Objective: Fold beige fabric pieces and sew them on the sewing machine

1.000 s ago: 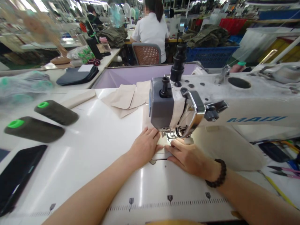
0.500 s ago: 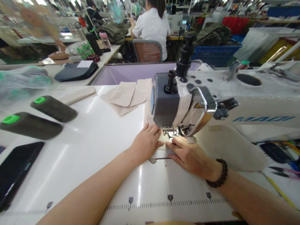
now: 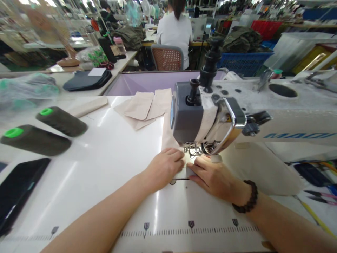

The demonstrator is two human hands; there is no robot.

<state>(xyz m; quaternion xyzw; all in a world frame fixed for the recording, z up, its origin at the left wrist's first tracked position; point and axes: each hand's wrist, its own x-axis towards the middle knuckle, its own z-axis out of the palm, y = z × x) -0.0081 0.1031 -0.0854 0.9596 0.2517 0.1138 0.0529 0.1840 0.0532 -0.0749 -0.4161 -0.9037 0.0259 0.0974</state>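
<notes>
Your left hand (image 3: 165, 167), fingers half curled, rests at the flat beige cloth strip (image 3: 168, 135), left of the shiny metal presser foot (image 3: 194, 152). Your right hand (image 3: 213, 177), fingers together and slightly bent, lies in front of the foot, toward the right. Whether either hand grips cloth cannot be told. The strip extends beside the grey-and-white sewing machine head (image 3: 188, 112) on the glossy white table (image 3: 126, 151).

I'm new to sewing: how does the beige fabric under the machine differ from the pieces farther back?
The near fabric runs beneath the machine head; the back pieces lie mostly exposed. The left grip touches the near fabric; the back pieces overlap, untouched. Both are beige.
</notes>
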